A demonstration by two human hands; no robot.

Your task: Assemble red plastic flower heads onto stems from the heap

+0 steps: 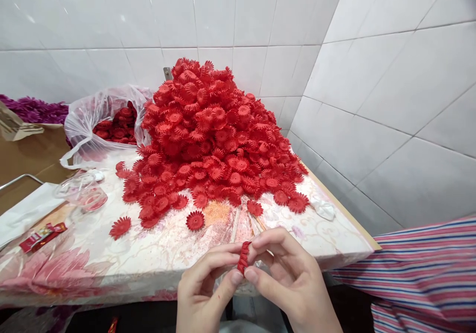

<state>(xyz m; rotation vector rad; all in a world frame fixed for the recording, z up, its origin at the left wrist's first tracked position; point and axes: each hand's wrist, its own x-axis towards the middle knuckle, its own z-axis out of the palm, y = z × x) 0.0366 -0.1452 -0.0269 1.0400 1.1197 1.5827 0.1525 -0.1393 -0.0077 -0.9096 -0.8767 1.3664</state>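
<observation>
A small stack of red artificial flower petals (243,257), seen edge-on, is pinched between the fingertips of both hands just in front of the table edge. My left hand (208,278) grips it from the left with thumb below and fingers above. On the other side, my right hand (288,276) closes its thumb and fingers on the same piece. Beyond the hands rises a large heap of red artificial flower petals (215,139). One loose red flower piece (195,220) lies flat in front of the heap, and another (120,228) rests farther left.
A white plastic bag (85,125) with red pieces stands back left, beside a cardboard box (33,159) and purple petals (35,110). Thin sticks (256,221) lie before the heap on the floral tablecloth (148,256). Striped fabric (427,268) hangs at right, near the tiled wall.
</observation>
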